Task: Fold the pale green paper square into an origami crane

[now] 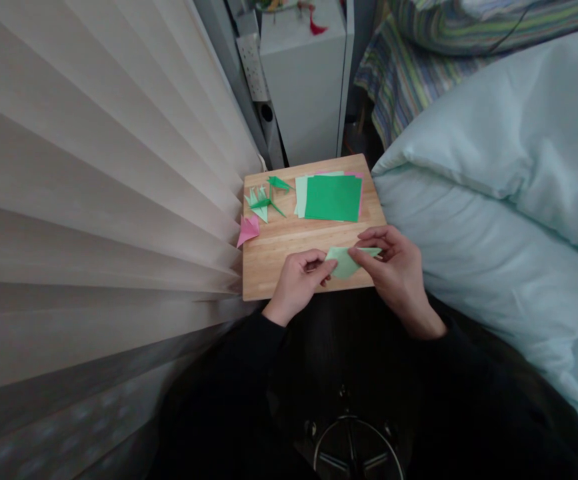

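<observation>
A folded piece of pale green origami paper [345, 261] is held just above the near edge of a small wooden table [279, 257]. My left hand [303, 277] pinches its left end between thumb and fingers. With thumb and fingertips, my right hand [393, 267] grips the right part, and a pointed tip sticks out beyond the thumb. Behind the hands lies a stack of paper sheets, dark green [333, 198] on top, with light green and pink edges showing. Folded green paper cranes [261, 202] and a pink folded paper piece [249, 229] are at the table's left side.
A pleated curtain [119, 167] hangs close along the table's left. To the right, a pale blue quilt [493, 200] reaches the table's edge. A white cabinet [303, 93] stands behind, with a power strip [253, 67] beside it. A chair base [351, 447] is below.
</observation>
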A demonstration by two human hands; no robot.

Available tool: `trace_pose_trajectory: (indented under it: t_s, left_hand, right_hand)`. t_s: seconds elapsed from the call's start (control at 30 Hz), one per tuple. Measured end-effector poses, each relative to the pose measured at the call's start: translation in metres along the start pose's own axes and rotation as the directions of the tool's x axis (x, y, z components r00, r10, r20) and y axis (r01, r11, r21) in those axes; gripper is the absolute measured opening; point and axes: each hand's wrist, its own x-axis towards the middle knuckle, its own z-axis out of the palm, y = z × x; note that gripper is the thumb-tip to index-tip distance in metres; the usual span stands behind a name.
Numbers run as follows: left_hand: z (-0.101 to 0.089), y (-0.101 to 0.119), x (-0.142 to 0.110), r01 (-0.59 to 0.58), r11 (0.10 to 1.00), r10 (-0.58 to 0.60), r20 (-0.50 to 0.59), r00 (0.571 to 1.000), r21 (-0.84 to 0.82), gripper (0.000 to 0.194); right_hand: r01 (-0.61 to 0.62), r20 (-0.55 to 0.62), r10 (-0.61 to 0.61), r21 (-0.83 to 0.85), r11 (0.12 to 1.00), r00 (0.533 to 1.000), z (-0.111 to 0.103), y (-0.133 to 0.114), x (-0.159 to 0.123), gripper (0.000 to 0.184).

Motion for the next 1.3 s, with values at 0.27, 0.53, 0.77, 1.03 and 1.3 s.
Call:
trace_pose_trajectory:
  t_s: [0.27,0.53,0.77,1.03,1.3]
  left_hand:
    - [0.011,-0.006,-0.002,0.045,0.999,-0.042,0.138,0.99,-0.018,0.038]
    - [0.007,-0.004,-0.002,0.04,0.995,-0.051,0.113,0.992,0.091,0.047]
    - [0.004,-0.004,-0.002,0.105,0.985,-0.133,0.211,0.968,0.14,0.051]
    - [0.004,-0.005,-0.002,0.179,0.964,-0.184,-0.01,0.983,-0.199,0.032]
    - [0.001,-0.006,0.003,-0.059,0.998,0.055,-0.153,0.987,-0.023,0.028]
  right_hand:
    - [-0.108,0.173,0.084,0.131,0.985,0.981,0.006,-0.004,-0.004,0.045]
    - [-0.108,0.118,0.089,0.166,0.98,0.989,0.005,-0.004,-0.002,0.025]
    - [-0.049,0.003,0.049,0.104,0.993,0.999,0.002,-0.001,0.002,0.019]
    - [-0.02,0.204,0.031,-0.055,0.998,0.978,0.001,0.007,0.001,0.021]
    - [0.2,0.421,-0.014,-0.4,0.894,0.907,-0.001,0.008,-0.002,0.021]
